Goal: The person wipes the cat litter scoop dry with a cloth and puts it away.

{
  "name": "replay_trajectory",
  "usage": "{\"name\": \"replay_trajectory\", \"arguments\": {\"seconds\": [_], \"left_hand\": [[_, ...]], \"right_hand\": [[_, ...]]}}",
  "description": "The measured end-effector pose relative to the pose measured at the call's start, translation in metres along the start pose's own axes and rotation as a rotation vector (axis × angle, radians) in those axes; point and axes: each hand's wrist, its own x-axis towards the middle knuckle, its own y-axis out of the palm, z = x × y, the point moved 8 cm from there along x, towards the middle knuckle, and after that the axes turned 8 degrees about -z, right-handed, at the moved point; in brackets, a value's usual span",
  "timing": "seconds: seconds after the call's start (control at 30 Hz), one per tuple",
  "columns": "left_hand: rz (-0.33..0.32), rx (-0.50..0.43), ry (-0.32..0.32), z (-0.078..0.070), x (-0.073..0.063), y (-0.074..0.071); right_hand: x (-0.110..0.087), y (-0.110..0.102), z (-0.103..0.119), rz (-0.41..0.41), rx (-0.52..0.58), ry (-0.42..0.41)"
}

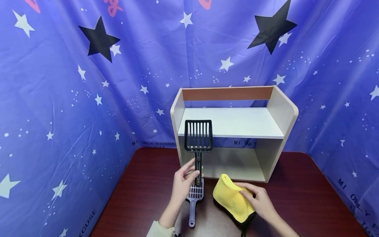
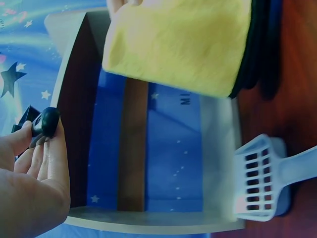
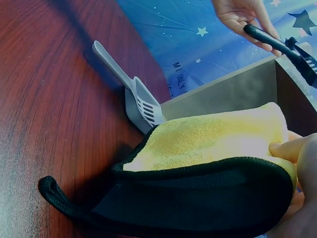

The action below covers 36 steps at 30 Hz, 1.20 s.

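Note:
My left hand [image 1: 184, 181] grips the handle of a black slotted litter scoop [image 1: 198, 136], its head upright in front of the shelf. Below it a grey slotted litter scoop [image 1: 192, 210] lies on the table, handle toward me; the left hand partly covers its head in the head view. With my right hand [image 1: 260, 199] I pinch the far right edge of a folded yellow cloth [image 1: 234, 199]. Black edging and a black underside [image 3: 198, 198] show on this cloth in the right wrist view, with a black hanging loop [image 3: 57, 196] at one end.
A small two-tier wooden shelf [image 1: 231, 123] stands at the back of the dark red table [image 1: 130, 197], behind both hands. Blue curtains with stars [image 1: 88, 98] hang behind and along both sides.

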Motion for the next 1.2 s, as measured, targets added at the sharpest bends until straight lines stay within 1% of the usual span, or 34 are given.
{"name": "replay_trajectory", "arguments": {"seconds": [0.1, 0.23, 0.37, 0.53, 0.7, 0.8, 1.03, 1.2], "left_hand": [[-0.025, 0.005, 0.015, -0.012, 0.011, -0.001], [-0.062, 0.04, 0.05, -0.026, 0.025, -0.001], [-0.095, 0.067, 0.079, -0.036, 0.038, -0.001], [-0.107, 0.048, 0.1, -0.043, 0.052, 0.001], [-0.109, 0.011, 0.069, -0.047, 0.066, 0.003], [-0.119, 0.008, 0.051, -0.048, 0.074, 0.002], [-0.156, 0.02, 0.025, -0.052, 0.091, 0.001], [-0.182, 0.056, 0.011, -0.054, 0.098, 0.0]], "right_hand": [[-0.001, -0.002, -0.002, 0.001, -0.012, 0.001], [-0.002, -0.004, -0.004, 0.011, -0.009, 0.013], [-0.003, -0.004, -0.006, 0.018, -0.007, 0.008], [-0.004, -0.004, -0.008, 0.025, -0.002, 0.012], [-0.005, -0.005, -0.007, 0.027, 0.002, 0.007], [-0.004, -0.006, -0.007, 0.029, 0.002, 0.013], [-0.004, -0.007, -0.007, 0.041, 0.012, 0.006], [-0.005, -0.008, -0.006, 0.047, 0.032, 0.029]]}}
